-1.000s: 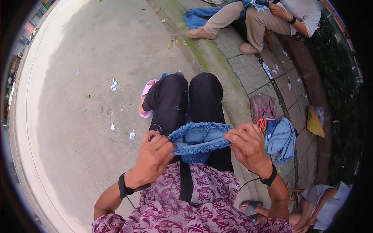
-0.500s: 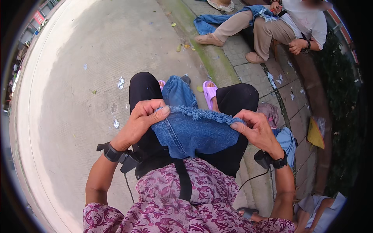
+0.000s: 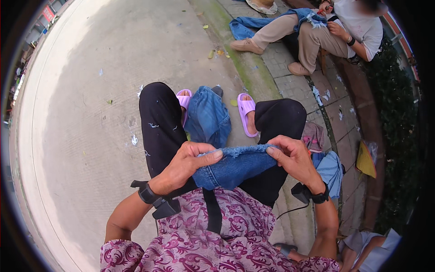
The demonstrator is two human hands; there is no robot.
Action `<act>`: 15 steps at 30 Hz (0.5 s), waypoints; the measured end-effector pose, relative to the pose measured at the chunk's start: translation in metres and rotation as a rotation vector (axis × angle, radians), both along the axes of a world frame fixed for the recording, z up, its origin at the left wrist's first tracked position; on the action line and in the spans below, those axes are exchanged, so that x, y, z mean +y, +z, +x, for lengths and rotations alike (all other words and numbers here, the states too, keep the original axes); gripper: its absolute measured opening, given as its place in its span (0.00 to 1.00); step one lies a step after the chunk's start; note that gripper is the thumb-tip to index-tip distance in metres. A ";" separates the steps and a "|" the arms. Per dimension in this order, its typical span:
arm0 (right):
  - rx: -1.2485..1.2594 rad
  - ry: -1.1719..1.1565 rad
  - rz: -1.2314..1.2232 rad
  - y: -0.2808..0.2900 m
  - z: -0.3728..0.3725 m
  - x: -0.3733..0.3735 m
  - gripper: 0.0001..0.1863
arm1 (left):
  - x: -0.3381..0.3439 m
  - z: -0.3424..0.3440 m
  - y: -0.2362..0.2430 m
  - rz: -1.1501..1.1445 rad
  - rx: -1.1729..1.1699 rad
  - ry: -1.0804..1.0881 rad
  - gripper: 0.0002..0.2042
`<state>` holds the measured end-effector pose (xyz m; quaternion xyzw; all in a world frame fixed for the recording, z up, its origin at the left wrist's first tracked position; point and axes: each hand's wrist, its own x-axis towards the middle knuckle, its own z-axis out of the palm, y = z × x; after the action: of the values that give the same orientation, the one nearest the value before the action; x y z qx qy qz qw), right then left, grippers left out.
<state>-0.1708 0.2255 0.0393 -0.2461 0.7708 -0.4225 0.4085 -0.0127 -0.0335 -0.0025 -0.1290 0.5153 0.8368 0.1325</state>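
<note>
Between my hands a piece of blue denim point(image 3: 233, 167) is stretched over my lap, its frayed edge uppermost. My left hand point(image 3: 190, 163) pinches the left end of that edge, thumb on top. At the other end my right hand point(image 3: 292, 159) grips the edge between thumb and fingers. A seam runs down the denim beside my left hand. On the ground between my feet lies another blue denim garment point(image 3: 208, 115), crumpled. Dark devices are strapped to both my wrists.
Pale thread scraps point(image 3: 134, 139) lie on the concrete and on my left trouser leg. Light-blue denim point(image 3: 331, 171) and a yellow item point(image 3: 366, 159) rest at my right. Ahead right, a seated person point(image 3: 358, 31) works on frayed denim; near them lies a straw hat point(image 3: 262, 6).
Both hands have come lower and nearer my body, and my left hand has moved right, closer to the other. My left knee has shifted left. The seated person's lower hand has risen to their denim.
</note>
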 end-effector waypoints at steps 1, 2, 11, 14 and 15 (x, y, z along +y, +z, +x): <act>0.546 0.015 -0.094 -0.002 0.006 -0.005 0.12 | 0.004 0.000 0.001 0.001 -0.001 0.001 0.13; 1.082 0.071 -0.130 -0.002 0.012 -0.009 0.14 | 0.007 -0.001 0.002 0.092 -0.067 0.028 0.14; 1.096 0.079 -0.434 -0.024 0.045 -0.049 0.08 | 0.035 0.001 -0.007 0.117 -0.095 0.011 0.21; 0.977 -0.297 -0.226 -0.024 0.018 -0.042 0.06 | 0.036 0.005 -0.015 0.017 -0.063 0.035 0.24; 0.855 -0.399 -0.195 -0.023 0.013 -0.038 0.07 | 0.035 0.004 -0.019 -0.043 -0.045 0.073 0.26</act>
<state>-0.1578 0.1875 0.0159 -0.2820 0.8586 -0.4239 -0.0591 -0.0087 0.0020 -0.0215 -0.1691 0.5249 0.8268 0.1107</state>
